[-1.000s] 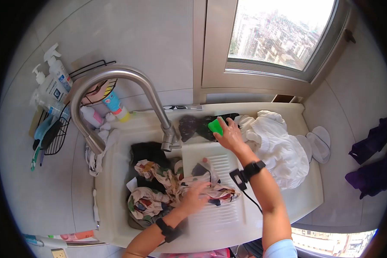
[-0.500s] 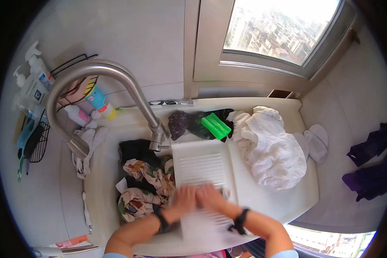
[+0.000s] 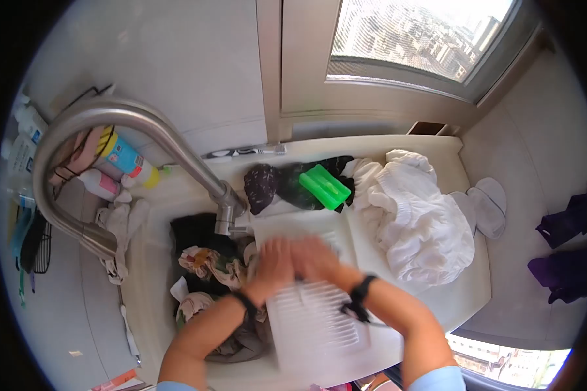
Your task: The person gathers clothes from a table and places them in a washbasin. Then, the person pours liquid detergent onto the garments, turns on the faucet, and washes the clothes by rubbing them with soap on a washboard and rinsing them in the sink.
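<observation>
My left hand (image 3: 275, 264) and my right hand (image 3: 314, 259) are close together, low over the upper part of a white ribbed washboard (image 3: 319, 319). Both look closed with knuckles bunched, though motion blurs the fingers. A small greyish, cloth-like patch shows beside them; what they grip is mostly hidden. Patterned cloth (image 3: 212, 267) and dark cloth (image 3: 192, 238) lie in the basin left of my left hand. Beyond the board, a green soap bar or block (image 3: 325, 188) rests on dark clothing (image 3: 264, 186). White clothing (image 3: 424, 225) is heaped to the right.
A curved metal faucet (image 3: 130, 111) arches over the left of the white sink (image 3: 430, 306). Bottles (image 3: 127, 159) and brushes (image 3: 36, 238) are at the left wall. White slippers (image 3: 486, 208) and purple cloth (image 3: 557, 277) lie to the right, and a window (image 3: 417, 39) is behind.
Both hands have moved together up the washboard, away from me, and more of its lower ribs show. The camera view has shifted slightly. The soap and white clothing stay where they were.
</observation>
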Motion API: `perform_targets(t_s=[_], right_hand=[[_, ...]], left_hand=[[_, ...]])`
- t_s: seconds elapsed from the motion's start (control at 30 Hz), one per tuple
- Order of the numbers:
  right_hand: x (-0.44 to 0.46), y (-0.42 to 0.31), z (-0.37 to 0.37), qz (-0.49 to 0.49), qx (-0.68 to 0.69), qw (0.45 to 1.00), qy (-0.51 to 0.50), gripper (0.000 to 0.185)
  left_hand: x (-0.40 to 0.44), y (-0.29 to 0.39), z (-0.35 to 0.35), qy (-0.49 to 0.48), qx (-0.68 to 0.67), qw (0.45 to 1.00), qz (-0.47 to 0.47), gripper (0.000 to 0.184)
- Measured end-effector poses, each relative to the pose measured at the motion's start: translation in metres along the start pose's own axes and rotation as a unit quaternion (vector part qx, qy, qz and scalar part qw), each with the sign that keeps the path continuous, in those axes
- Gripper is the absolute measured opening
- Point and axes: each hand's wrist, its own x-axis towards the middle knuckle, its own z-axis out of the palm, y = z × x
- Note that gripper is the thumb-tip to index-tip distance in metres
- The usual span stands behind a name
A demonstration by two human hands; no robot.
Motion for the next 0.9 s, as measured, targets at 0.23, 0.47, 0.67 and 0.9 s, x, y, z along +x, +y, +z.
perform_targets(t_s=[0.23,0.47,0.67,0.9], right_hand=[[-0.102,-0.095,0.019,0.047,-0.041,0.998,0.005,0.021],[0.014,0.005,-0.007,0.046,-0.052,0.992,0.109,0.016],[-0.106,-0.095,0.018,0.118,-0.004,0.978,-0.169,0.018],[0.014,0.015,0.002,0.075,-0.059,0.990,0.105,0.013]], left_hand=[[-0.114,0.050,-0.023,-0.098,-0.054,0.989,0.096,0.018],[0.041,0.002,0.002,0.026,-0.013,1.000,-0.011,0.023],[-0.121,0.048,-0.008,-0.099,0.017,0.990,0.101,0.025],[0.040,0.001,0.009,-0.044,0.015,0.999,-0.028,0.028]])
